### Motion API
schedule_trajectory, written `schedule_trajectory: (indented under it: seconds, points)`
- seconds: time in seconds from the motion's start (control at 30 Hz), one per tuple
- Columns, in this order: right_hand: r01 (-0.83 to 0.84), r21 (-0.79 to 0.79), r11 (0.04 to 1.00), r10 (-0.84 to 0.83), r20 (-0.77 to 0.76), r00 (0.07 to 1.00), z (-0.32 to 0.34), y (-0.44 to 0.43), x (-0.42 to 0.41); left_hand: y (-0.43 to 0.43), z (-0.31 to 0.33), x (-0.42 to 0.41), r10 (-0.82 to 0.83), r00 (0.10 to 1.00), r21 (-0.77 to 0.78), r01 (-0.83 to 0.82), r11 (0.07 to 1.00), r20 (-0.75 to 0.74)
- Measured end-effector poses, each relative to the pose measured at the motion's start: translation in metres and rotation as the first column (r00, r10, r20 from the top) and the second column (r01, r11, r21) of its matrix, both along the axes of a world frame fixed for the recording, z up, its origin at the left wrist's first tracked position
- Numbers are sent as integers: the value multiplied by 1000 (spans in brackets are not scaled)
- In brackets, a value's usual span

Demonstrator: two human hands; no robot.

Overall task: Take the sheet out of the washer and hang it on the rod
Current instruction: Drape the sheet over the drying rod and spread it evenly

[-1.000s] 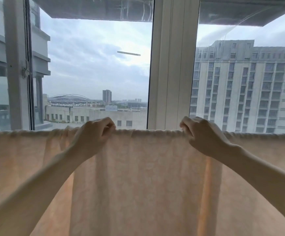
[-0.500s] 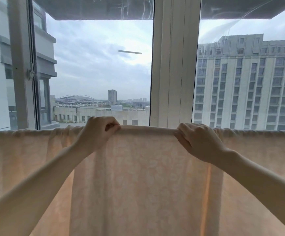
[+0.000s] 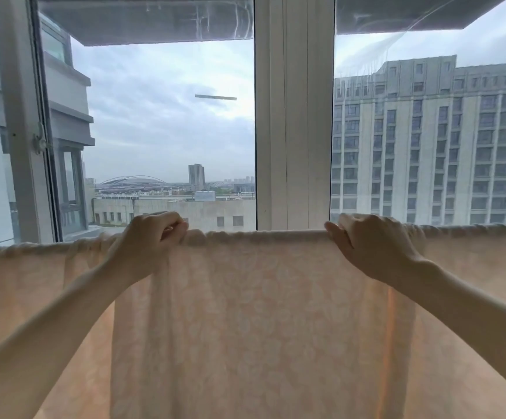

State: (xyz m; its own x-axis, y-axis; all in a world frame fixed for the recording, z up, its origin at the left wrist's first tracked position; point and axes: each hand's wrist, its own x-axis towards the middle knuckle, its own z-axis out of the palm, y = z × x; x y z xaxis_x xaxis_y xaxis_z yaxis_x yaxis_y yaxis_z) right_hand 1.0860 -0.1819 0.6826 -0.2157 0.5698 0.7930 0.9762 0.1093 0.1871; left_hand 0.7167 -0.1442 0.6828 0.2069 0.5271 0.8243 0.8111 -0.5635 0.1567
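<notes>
A pale peach sheet (image 3: 260,313) with a faint floral pattern hangs over a horizontal rod, which its top fold hides across the whole width of the view. My left hand (image 3: 152,234) pinches the gathered top edge left of centre. My right hand (image 3: 372,240) grips the top fold right of centre, fingers curled over it. Between my hands the fold lies smooth and taut. Outside them the cloth is bunched in small gathers. The washer is out of view.
Straight behind the sheet stands a large window with a white centre post (image 3: 294,116) and an opened sash (image 3: 19,131) at the left. City buildings show through the glass. The sheet fills the lower half of the view.
My right hand slid to the right along the rod, spreading the sheet flatter between my hands. My left hand kept its pinch near the same spot.
</notes>
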Motion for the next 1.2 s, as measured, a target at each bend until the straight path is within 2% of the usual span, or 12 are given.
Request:
schedule_trajectory:
  seconds: [0.13, 0.3, 0.53, 0.87, 1.2]
  points:
    - [-126, -83, 989, 129, 35, 991, 3, 0, -30, -7, -1, -16, 47, 999, -7, -47, 999, -3]
    - [-262, -115, 958, 273, 89, 958, 2, 5, -79, -16, -13, -50, 146, 989, -70, -144, 987, 22]
    - [-390, -192, 901, 411, 82, 908, 8, 8, -147, -26, -15, -92, 151, 988, -119, -146, 982, 38]
    - [-453, -124, 883, 465, 96, 880, 11, 16, -251, -21, 1, -173, -17, 1000, -302, 9, 953, -23]
    - [-433, -104, 895, 438, 37, 898, 7, 17, -326, -10, -1, -222, -57, 998, -189, 52, 981, -19]
